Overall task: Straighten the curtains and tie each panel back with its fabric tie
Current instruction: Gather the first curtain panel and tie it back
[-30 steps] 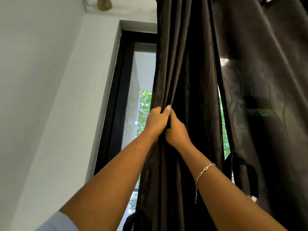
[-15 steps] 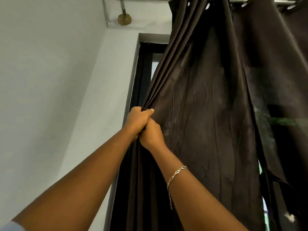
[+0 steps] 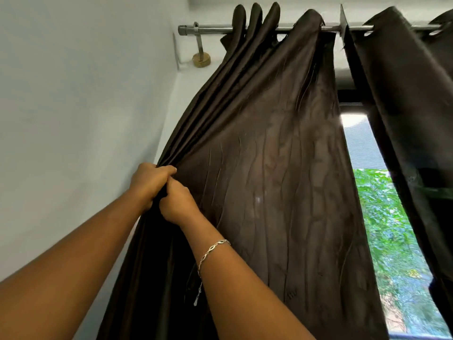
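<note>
Fingers of left hand [image 3: 150, 183] and right hand [image 3: 179, 205] clamp gathered pleats of the curtain panel [image 3: 269, 192].

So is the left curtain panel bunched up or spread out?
Partly bunched: left hand and right hand grip gathered pleats at its wall-side edge, but most of the left panel hangs spread flat.

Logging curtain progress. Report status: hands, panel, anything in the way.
Left hand and right hand both grip the wall-side curtain panel at its gathered edge. Panel hangs on the rod, not yet tied back. Nothing seen in the way.
</note>
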